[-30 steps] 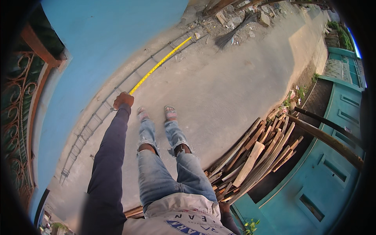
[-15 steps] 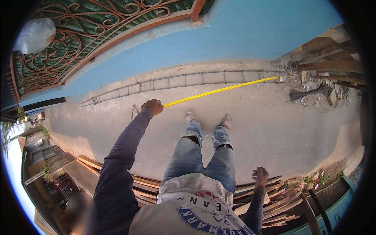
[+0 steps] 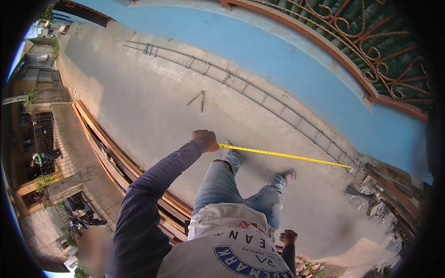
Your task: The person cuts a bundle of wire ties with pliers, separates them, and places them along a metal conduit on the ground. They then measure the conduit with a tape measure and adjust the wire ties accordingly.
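Observation:
A yellow tape measure blade [image 3: 282, 154] stretches from my left hand [image 3: 206, 140], whose fingers are wrapped round its near end. Any case is hidden in that hand. The blade passes in front of my left foot and reaches the right end of a long, ladder-like frame of thin metal bars [image 3: 264, 99]. That frame lies on the ground along the blue wall. Low beside my right leg hangs my right hand [image 3: 288, 237], its fingers curled in with nothing seen in them. A long-handled pincer-like tool [image 3: 202, 95] lies with its handles spread, beyond my left hand.
Long wooden boards [image 3: 95, 139] lie at the left. A blue wall [image 3: 296, 60] with a scrolled metal grille [image 3: 366, 41] runs along the far side. At the right are rubble [image 3: 368, 187], a dark bundle of bristles [image 3: 354, 190] and wooden beams [image 3: 394, 190].
The view has turned and shifted left. My left hand still grips the tape measure, and my legs have moved into a stepping stance. My right hand's fingers have curled in.

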`<action>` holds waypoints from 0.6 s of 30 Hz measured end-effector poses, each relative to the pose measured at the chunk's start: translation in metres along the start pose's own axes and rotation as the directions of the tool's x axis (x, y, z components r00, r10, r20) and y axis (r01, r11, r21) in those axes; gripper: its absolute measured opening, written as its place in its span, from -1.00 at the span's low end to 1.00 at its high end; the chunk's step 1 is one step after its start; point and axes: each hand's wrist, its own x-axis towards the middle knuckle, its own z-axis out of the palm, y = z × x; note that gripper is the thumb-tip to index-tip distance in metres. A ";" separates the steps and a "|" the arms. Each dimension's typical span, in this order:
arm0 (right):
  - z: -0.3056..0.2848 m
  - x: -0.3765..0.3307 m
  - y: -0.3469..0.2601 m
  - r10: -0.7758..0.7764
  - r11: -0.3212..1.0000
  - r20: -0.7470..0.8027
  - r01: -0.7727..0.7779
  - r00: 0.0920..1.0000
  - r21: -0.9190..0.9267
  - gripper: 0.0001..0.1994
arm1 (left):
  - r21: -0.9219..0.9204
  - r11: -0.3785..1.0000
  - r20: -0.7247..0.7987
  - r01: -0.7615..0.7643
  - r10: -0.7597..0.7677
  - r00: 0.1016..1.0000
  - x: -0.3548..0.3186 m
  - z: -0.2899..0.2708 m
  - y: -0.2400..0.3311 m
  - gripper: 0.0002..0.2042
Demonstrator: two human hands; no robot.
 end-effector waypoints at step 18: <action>0.305 -0.057 -0.240 0.227 0.915 -0.032 -0.224 0.973 -0.335 -0.86 | 0.099 0.993 -0.069 -0.058 0.065 0.995 0.132 -0.304 -0.448 -0.73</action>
